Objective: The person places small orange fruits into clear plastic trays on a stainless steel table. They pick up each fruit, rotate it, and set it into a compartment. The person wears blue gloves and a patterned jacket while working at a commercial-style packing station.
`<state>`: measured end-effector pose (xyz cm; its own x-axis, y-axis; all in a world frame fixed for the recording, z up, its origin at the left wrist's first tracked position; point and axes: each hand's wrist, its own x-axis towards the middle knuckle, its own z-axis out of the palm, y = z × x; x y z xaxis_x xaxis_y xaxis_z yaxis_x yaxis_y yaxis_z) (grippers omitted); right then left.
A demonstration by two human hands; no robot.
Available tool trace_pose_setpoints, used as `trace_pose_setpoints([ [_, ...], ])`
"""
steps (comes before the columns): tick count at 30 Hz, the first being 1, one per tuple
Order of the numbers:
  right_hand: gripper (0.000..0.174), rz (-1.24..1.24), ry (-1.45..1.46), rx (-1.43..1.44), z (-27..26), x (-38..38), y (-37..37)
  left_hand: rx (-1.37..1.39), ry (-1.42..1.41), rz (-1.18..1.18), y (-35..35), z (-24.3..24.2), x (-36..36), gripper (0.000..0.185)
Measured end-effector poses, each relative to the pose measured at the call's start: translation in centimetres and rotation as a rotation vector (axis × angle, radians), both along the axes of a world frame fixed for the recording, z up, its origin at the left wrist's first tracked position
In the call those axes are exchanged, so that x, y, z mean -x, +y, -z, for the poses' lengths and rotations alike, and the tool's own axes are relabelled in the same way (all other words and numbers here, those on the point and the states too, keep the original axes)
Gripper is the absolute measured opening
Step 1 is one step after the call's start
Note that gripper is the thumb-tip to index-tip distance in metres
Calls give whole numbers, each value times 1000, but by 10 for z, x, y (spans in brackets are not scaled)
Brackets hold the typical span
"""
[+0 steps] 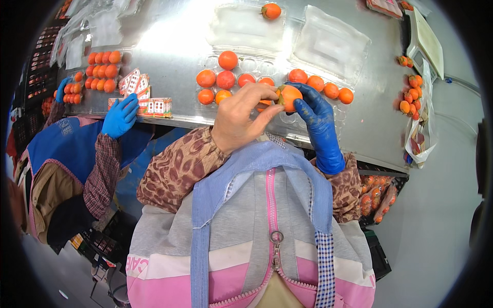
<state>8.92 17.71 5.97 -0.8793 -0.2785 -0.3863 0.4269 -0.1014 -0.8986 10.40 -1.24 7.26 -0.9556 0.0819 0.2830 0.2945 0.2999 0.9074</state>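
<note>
My right hand (315,115), in a stained blue glove, holds an orange persimmon (290,98) above the table. My bare left hand (246,111) touches the green calyx side of that fruit with thumb and fingertips. Beneath my hands lies a clear plastic tray (210,62) with persimmons (225,79) in some of its round hollows. A second tray (339,112) at the right has a row of persimmons (316,83) along its upper part. One more persimmon (271,11) rests on the clear lid at the far side. Parts of both trays are hidden by my hands.
At the left, a co-worker's blue-gloved hand (121,115) touches printed cards (160,107) beside filled fruit trays (102,71). On the right edge of the metal table (379,77) are loose persimmons (413,96), a plastic bag (426,131) and a scale (426,40). Below stands a crate (375,196) of packed fruit.
</note>
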Motion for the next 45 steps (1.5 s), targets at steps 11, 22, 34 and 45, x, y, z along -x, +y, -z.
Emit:
trace_pose_setpoints([
  [11, 46, -5, -70, 147, 7, -2, -3, -100, -91, -31, 0, -6, 0, 11],
  [22, 57, 22, 231, 55, 10, -5, -6, -370, -258, 25, 1, -4, 1, 26],
  [34, 60, -53, 878, -524, 1, -5, -6, -66, -92, -23, 1, -9, 2, 26],
  [45, 59, -44, 940, -502, 5, -6, -6, -105, -165, -47, 0, -7, 1, 14],
])
